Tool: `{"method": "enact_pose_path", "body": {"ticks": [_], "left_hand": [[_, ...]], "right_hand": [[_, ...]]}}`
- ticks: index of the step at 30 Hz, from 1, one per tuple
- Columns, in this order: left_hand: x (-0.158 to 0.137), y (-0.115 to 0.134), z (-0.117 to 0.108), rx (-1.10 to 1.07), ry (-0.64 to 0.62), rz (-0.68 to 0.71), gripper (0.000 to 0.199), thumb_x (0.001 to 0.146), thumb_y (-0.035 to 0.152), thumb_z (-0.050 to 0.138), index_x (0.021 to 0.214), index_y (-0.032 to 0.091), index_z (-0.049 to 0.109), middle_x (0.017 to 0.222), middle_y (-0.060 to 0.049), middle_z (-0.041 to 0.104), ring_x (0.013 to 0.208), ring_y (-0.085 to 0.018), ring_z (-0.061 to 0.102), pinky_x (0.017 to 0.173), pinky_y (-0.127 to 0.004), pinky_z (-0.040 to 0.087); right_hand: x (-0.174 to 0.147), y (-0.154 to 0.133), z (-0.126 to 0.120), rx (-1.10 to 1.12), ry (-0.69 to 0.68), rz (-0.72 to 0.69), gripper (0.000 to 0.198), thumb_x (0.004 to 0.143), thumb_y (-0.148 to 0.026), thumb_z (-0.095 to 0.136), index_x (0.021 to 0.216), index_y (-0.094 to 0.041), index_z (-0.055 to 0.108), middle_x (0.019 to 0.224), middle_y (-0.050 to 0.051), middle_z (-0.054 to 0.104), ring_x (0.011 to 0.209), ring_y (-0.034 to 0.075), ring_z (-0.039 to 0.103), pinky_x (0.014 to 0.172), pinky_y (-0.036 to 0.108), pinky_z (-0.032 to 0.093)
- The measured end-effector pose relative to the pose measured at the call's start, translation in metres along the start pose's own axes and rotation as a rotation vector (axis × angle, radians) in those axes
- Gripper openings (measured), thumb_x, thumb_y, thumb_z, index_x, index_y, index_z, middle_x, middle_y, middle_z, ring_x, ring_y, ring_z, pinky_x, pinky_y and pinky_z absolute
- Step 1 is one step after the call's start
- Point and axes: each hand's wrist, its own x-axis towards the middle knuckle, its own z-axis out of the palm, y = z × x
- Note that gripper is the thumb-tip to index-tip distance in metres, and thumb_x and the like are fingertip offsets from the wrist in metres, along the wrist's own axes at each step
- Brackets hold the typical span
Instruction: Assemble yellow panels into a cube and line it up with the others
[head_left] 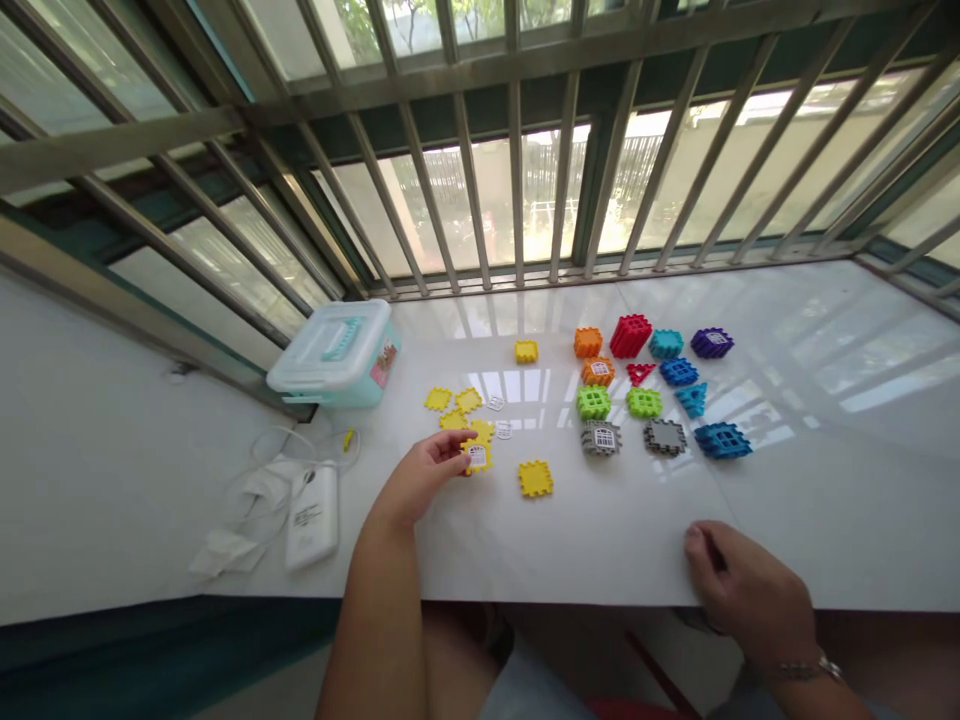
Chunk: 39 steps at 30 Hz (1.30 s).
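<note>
Between the thumb and fingers of my left hand (435,470) is a yellow building tile (478,458) with a white window piece on its face. Several loose yellow tiles (453,419) lie just beyond that hand, and two white window pieces (503,430) rest to their right. A single yellow tile (535,479) lies flat to the right of the hand. Curled into a loose fist, my right hand (750,592) rests at the table's front edge; whether anything is inside it is hidden.
Stacked tiles in several colours, such as red ones (631,336), grey ones (665,436) and blue ones (722,440), stand right of centre. A small yellow stack (526,352) is farther back. At left are a lidded box (337,355), a white power bank (313,515) and cables.
</note>
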Motion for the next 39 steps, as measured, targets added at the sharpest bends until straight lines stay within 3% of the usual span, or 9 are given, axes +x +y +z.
{"method": "enact_pose_path", "body": {"ticks": [4,12,22,30,39], "left_hand": [[-0.012,0.0,0.01,0.005,-0.131,-0.048,0.057,0.08,0.04,0.091,0.133,0.021,0.078,0.117,-0.01,0.076,0.093,-0.019,0.07,0.085,-0.032,0.059],[-0.009,-0.008,0.024,-0.055,-0.207,-0.092,0.053,0.079,0.036,0.092,0.129,0.023,0.079,0.118,-0.009,0.075,0.097,-0.018,0.069,0.092,-0.034,0.059],[-0.012,-0.007,0.025,-0.135,-0.204,-0.079,0.056,0.078,0.037,0.093,0.13,0.022,0.077,0.105,-0.006,0.07,0.094,-0.018,0.068,0.089,-0.033,0.061],[-0.008,-0.01,0.025,-0.165,-0.206,-0.087,0.056,0.074,0.035,0.096,0.126,0.023,0.077,0.114,-0.007,0.072,0.098,-0.018,0.069,0.09,-0.033,0.06],[-0.001,-0.017,0.023,-0.022,-0.019,0.038,0.054,0.076,0.039,0.092,0.125,0.021,0.078,0.112,-0.007,0.074,0.092,-0.017,0.067,0.086,-0.031,0.057]], "right_hand": [[0.003,-0.003,-0.003,0.002,-0.028,0.013,0.035,0.107,-0.044,0.052,0.093,-0.023,0.076,0.075,0.004,0.073,0.066,0.019,0.066,0.062,0.032,0.039],[0.003,-0.004,-0.003,0.009,-0.034,0.042,0.034,0.106,-0.044,0.053,0.092,-0.023,0.076,0.075,0.003,0.073,0.067,0.019,0.066,0.062,0.031,0.038],[0.006,-0.009,-0.007,-0.019,-0.053,0.059,0.036,0.106,-0.044,0.051,0.091,-0.022,0.076,0.075,0.004,0.072,0.067,0.019,0.066,0.062,0.032,0.037],[0.005,-0.006,-0.005,-0.012,-0.043,0.039,0.035,0.106,-0.044,0.052,0.092,-0.023,0.075,0.076,0.003,0.073,0.067,0.019,0.065,0.062,0.031,0.037],[0.004,-0.005,-0.003,-0.017,-0.029,0.028,0.032,0.106,-0.042,0.053,0.093,-0.022,0.075,0.075,0.003,0.072,0.067,0.019,0.065,0.063,0.031,0.038]]}}
